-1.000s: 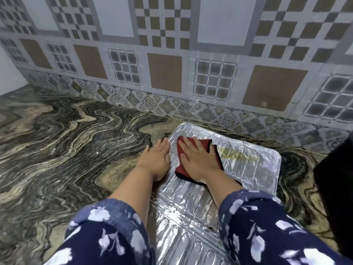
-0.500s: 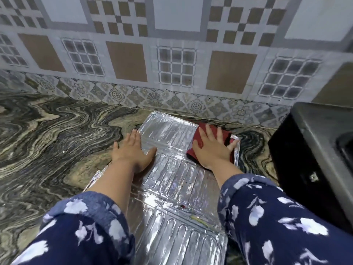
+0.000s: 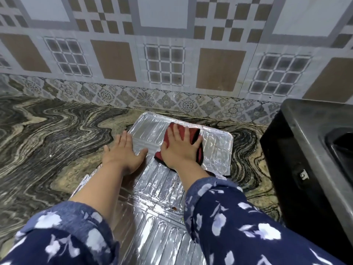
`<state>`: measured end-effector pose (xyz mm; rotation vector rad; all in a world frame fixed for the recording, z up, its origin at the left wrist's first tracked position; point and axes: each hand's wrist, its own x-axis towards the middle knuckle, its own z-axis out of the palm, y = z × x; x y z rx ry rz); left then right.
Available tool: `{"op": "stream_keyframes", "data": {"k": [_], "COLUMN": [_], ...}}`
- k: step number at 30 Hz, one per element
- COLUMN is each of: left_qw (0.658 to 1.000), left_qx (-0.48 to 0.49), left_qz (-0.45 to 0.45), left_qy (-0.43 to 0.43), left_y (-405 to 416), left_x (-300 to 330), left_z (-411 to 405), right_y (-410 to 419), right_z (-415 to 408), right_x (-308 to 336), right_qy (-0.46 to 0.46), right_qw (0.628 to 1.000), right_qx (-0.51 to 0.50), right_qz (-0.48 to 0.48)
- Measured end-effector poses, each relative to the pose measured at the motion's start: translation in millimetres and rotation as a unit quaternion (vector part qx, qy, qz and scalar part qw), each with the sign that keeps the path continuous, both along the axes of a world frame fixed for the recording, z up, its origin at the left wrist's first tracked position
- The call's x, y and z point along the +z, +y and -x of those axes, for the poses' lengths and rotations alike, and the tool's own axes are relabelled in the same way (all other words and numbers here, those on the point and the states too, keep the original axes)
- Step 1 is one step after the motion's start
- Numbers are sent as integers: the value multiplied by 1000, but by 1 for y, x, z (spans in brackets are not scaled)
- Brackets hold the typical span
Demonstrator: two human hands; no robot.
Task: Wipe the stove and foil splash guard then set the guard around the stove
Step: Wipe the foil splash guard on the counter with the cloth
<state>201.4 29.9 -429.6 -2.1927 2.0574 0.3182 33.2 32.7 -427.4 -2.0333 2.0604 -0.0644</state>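
The foil splash guard [image 3: 152,190] is lying flat on a swirled marble counter [image 3: 47,134] under patterned wall tiles [image 3: 114,60]. The left hand [image 3: 124,152] is pressing flat and spread on its nine o'clock edge; the right hand [image 3: 180,148] is pressing a red cloth [image 3: 196,150] flat. The black stove [image 3: 305,159] is sitting at three o'clock. No writing is readable.

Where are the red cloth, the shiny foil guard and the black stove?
red cloth [image 3: 197,153]: head view, right edge beside the hand.
foil guard [image 3: 217,150]: head view, bare far-right panel.
stove [image 3: 305,119]: head view, top surface.
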Motion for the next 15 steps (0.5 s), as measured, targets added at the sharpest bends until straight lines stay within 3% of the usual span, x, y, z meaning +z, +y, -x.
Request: {"op": "stream_keyframes", "data": {"k": [3, 8, 15], "left_qw": [1000, 998, 999], "left_qx": [-5, -24, 28], "left_qz": [-18, 59, -15], "left_qy": [2, 3, -9], "left_y": [0, 44, 132], "left_x": [8, 19, 10], "left_z": [-2, -4, -24], "right_y": [22, 66, 127], "right_z": [-6, -6, -12], "right_x": [0, 16, 22], "right_qy": [-8, -26, -22], "right_qw": [998, 997, 993], "right_qx": [54, 75, 119], "right_qz": [-7, -15, -6]}}
